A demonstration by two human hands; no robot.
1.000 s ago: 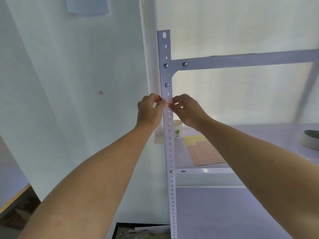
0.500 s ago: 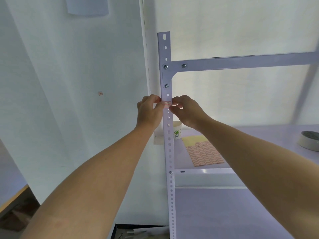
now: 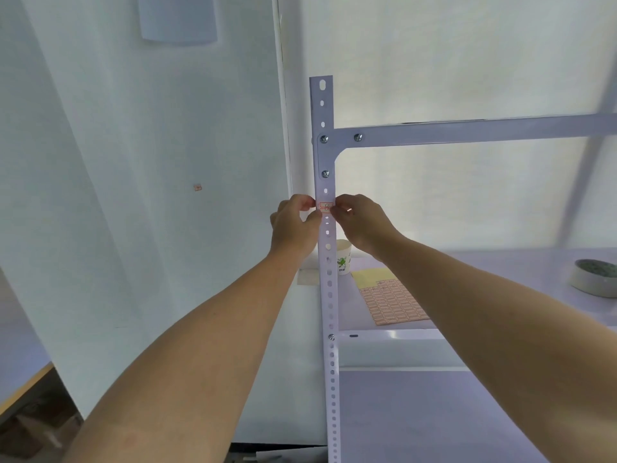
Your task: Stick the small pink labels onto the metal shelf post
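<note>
A white perforated metal shelf post [image 3: 329, 295] stands upright in the middle of the view. A small pink label [image 3: 326, 206] lies flat against the post's front face, just below a bolt. My left hand [image 3: 293, 225] pinches the label's left end at the post's left edge. My right hand [image 3: 362, 222] pinches its right end at the post's right edge. A sheet of several pink labels [image 3: 392, 304] on yellow backing lies on the shelf behind the post.
A paper cup [image 3: 344, 259] stands on the shelf [image 3: 500, 262] right behind the post. A roll of tape [image 3: 594, 277] lies at the far right. A horizontal beam [image 3: 467, 130] crosses above. One stray pink label [image 3: 197, 187] sticks to the white wall on the left.
The hands stay at the same spot on the post. The label now shows flatter and clearer on the post face between the fingertips.
</note>
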